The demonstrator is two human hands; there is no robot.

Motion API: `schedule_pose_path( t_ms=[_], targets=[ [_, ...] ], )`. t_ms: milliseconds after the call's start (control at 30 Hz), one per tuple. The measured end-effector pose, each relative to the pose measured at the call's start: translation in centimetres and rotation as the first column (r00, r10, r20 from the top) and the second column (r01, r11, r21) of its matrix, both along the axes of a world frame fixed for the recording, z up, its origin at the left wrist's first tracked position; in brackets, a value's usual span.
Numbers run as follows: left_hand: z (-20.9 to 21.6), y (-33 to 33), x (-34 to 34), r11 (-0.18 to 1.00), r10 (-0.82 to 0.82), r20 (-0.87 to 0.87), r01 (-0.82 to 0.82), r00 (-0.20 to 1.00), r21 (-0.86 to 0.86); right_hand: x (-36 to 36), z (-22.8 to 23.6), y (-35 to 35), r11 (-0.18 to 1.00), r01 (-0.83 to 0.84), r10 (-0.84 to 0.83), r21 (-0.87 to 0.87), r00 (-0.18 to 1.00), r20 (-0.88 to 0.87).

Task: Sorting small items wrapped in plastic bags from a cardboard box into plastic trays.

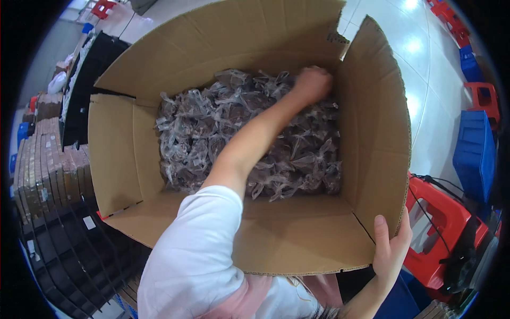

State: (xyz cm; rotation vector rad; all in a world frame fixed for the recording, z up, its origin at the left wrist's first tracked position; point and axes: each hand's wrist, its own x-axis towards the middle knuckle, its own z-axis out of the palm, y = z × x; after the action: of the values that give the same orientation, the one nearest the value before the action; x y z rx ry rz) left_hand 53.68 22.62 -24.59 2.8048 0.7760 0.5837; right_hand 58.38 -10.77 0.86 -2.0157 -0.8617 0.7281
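Observation:
A large open cardboard box (pixel 303 239) stands before me with its flaps raised. Many knotted clear plastic bags (pixel 202 125) with dark contents, too indistinct to name, cover its bottom. My left hand (pixel 313 84) reaches across the box to its far right corner, over the bags there. It looks curled, but it is blurred and its fingers are hidden, so I cannot tell whether it holds a bag. At the near right corner my right hand (pixel 392 245) grips the edge of the box, thumb on the inner side and fingers around the outside.
Black plastic crates (pixel 79 260) and stacked flat cardboard (pixel 50 159) stand left of the box; another black crate (pixel 95 80) leans near its far left. To the right are a red plastic stool (pixel 435 228) with black cables, and blue bins (pixel 474 154) on the tiled floor (pixel 419 74).

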Motion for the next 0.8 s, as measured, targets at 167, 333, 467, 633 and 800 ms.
schedule_pose_path(
  t_ms=[167,333,467,633,800],
  targets=[
    [-3.1,5.4,-13.1,0.850,0.466,-0.347,-0.521,0.814,-0.081,0.1,0.1,0.2,0.999,-0.047,0.047,-0.009,0.998,0.039],
    [-3.1,6.5,-12.5,0.546,0.539,-0.555,-0.765,0.633,-0.342,0.2,-0.2,0.0,0.999,-0.032,0.031,0.002,0.998,0.045],
    [-4.6,6.8,-12.8,0.474,0.676,-0.376,-0.764,0.634,-0.438,0.6,-0.3,-0.3,0.999,-0.042,0.042,-0.001,0.998,0.035],
    [-5.4,8.6,-15.7,0.604,0.217,-0.360,-0.415,0.907,-0.680,0.2,-0.4,-0.3,0.999,-0.042,0.042,0.003,0.998,0.045],
    [-1.9,6.5,-14.0,0.914,0.092,-0.373,-0.226,0.923,-0.336,0.4,-0.3,-0.3,0.999,-0.032,0.032,0.015,0.999,0.036]
  ],
)
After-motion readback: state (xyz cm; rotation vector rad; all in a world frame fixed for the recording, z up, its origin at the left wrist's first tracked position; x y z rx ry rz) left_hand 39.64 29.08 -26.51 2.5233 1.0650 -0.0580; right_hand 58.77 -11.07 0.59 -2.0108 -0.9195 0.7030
